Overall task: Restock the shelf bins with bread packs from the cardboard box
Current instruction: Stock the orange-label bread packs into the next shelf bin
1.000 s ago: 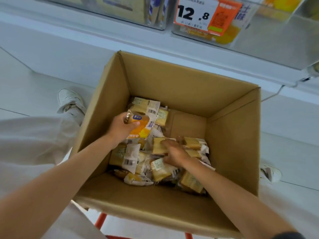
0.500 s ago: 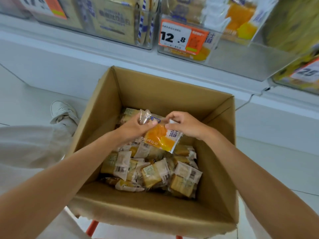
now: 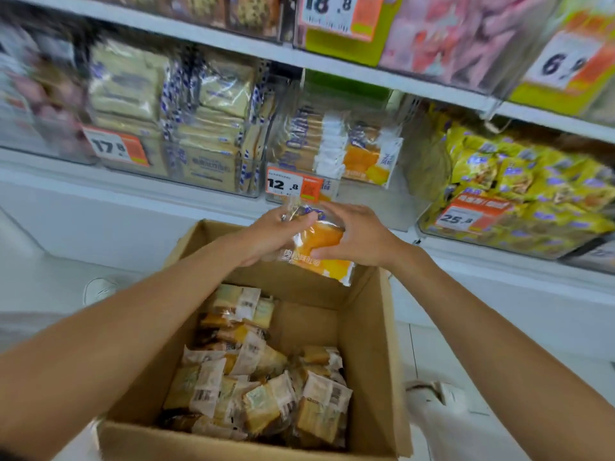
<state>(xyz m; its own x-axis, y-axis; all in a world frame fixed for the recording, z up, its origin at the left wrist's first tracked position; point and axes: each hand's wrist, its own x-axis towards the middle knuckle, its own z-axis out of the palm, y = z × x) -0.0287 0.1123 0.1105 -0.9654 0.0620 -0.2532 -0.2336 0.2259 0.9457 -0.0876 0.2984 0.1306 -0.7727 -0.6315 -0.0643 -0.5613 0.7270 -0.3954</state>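
Observation:
An orange and white bread pack (image 3: 324, 247) is held in the air above the far edge of the open cardboard box (image 3: 372, 331). My left hand (image 3: 273, 237) grips its left end and my right hand (image 3: 356, 237) grips its right side. Both hands are just below the clear shelf bin (image 3: 362, 194) tagged 12.8, which holds matching orange packs (image 3: 366, 158) standing on edge. Several small wrapped bread packs (image 3: 259, 384) lie piled in the bottom of the box.
A clear bin of beige bread packs (image 3: 199, 128) tagged 17.8 stands to the left. A bin of yellow packs (image 3: 519, 188) tagged 25.8 stands to the right. Another shelf (image 3: 366, 78) runs above. My shoes (image 3: 436, 400) show on the white floor beside the box.
Both hands have lifted the orange pack out of the box and up toward the 12.8 bin. A second ago the right hand was down among the small packs.

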